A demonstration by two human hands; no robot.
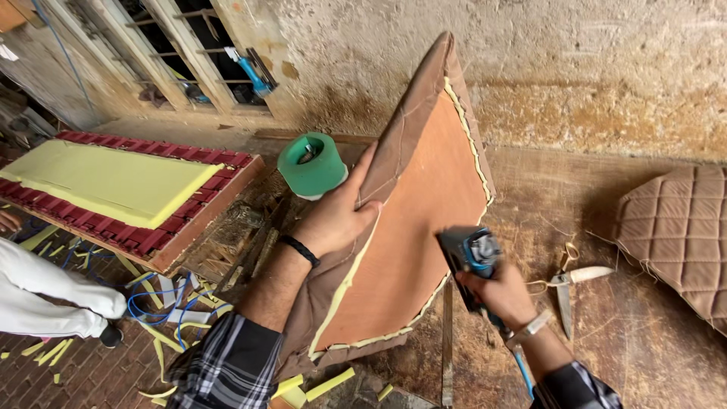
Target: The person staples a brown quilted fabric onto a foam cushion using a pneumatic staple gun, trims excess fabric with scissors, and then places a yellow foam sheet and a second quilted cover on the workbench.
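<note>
Left hand [333,220] clamps brown fabric [394,144] on tilted wooden panel [409,235]; right hand [496,291] grips blue staple gun [466,254] at panel edge, scissors [572,284] nearby on worktop [628,333].

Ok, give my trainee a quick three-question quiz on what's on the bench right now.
1. True or false: the left hand grips the fabric edge of the board.
2. What does the right hand hold? A) scissors B) blue staple gun C) green tub
3. What lies on the bench just right of the right hand?

Key:
1. True.
2. B, the staple gun.
3. The scissors.
</note>
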